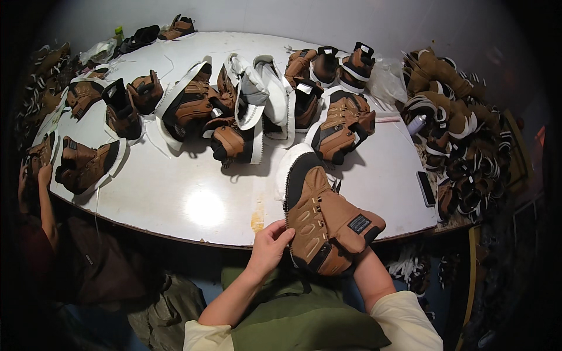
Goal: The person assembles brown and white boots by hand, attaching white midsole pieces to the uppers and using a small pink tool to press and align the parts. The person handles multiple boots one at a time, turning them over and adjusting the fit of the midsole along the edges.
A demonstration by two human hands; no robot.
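A brown and black boot upper with a white fuzzy edge around its toe is tilted up in front of me, just over the table's near edge. My left hand is closed on its left side, thumb and fingers pinching the stitched edge. Behind the collar end, my right hand reaches under or into the upper; only its wrist part shows, and its fingers are hidden. A dark label patch sits on the tongue. Beyond it, another brown upper with a white edge lies on the table.
More boot uppers and white liner pieces crowd the middle of the white table. A phone lies at the right edge. Uppers are heaped at far right. Another person's hands hold an upper at far left.
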